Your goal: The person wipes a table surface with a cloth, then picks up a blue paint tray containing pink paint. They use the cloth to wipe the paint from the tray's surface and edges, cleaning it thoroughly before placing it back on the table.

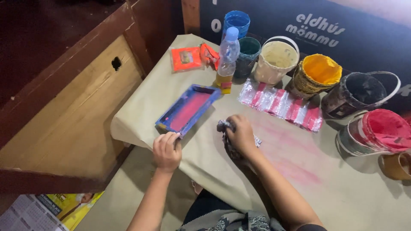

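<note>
Left hand [166, 150] grips a blue frame [188, 108] with pink-stained mesh.

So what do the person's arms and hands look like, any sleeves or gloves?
Both arms are bare right up to the bottom edge of the picture, with no sleeves showing. The left hand and right hand wear no gloves; no rings, watch or bracelet can be seen.

A single head-worn camera looks steeply down, at arm's length, on a table [265, 171] filling the centre and right of the frame, both forearms entering from the bottom edge, paint buckets [317, 72] along the top right.
</note>
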